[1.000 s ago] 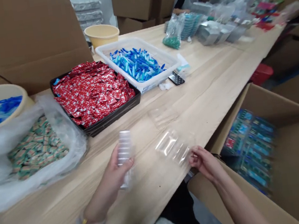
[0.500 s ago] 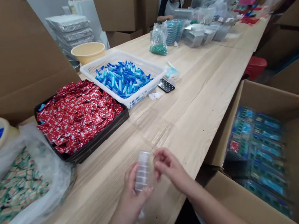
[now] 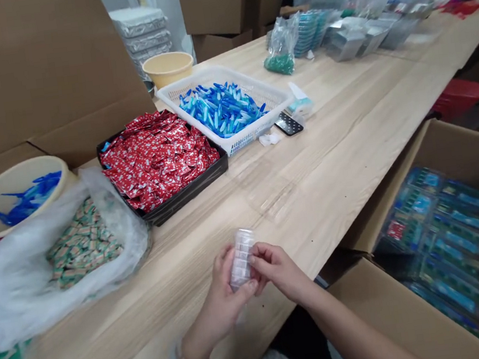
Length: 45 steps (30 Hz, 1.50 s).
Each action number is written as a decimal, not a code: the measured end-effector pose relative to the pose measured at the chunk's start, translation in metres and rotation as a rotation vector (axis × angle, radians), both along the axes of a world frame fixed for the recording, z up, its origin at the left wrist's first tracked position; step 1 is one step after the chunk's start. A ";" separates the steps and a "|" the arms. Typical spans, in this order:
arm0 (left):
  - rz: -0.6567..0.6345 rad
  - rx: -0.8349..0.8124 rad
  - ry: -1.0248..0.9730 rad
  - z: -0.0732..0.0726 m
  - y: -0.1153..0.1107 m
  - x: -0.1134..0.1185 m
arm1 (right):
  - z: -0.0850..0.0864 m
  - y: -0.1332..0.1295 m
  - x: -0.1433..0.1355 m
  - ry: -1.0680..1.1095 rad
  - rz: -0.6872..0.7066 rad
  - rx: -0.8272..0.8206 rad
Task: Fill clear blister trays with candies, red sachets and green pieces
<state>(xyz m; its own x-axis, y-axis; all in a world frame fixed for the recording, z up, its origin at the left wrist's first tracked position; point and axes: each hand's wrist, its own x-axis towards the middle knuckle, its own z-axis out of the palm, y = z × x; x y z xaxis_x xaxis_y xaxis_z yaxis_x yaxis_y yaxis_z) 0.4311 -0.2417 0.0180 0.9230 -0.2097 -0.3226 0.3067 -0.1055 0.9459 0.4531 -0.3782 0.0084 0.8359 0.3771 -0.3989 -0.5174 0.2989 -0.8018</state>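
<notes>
A clear, narrow plastic pack (image 3: 241,253) with ridges across it stands tilted over the near part of the table. My left hand (image 3: 226,290) is wrapped round its left side, thumb across the lower end. From the right, my right hand (image 3: 275,269) pinches the pack's edge with thumb and fingers. What lies inside the pack, if anything, is too blurred to name. Just beyond both hands, a flat clear plastic tray (image 3: 267,190) rests on the wood.
Left stand a bag of small wrapped pieces (image 3: 84,241), a tub of blue pieces (image 3: 24,190) and a black tray of red sachets (image 3: 189,201). Behind is a white basket (image 3: 255,133) of blue items. Right, below the table (image 3: 341,148), sits an open carton (image 3: 362,240) of packs.
My right hand has closed in on the pack's right edge, where it was slightly apart. The view has swung left, so the table things appear further right.
</notes>
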 end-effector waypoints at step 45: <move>0.640 -0.018 0.049 0.019 0.099 -0.029 | -0.011 0.029 0.029 -0.087 -0.176 -0.073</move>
<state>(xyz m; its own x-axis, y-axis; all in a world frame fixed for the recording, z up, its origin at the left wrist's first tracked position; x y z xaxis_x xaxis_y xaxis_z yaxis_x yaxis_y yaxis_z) 0.4024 -0.1426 0.0372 0.8515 0.3723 -0.3694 0.3469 0.1285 0.9291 0.4820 -0.3491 -0.0025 0.9187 0.1950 -0.3436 -0.3906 0.3182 -0.8638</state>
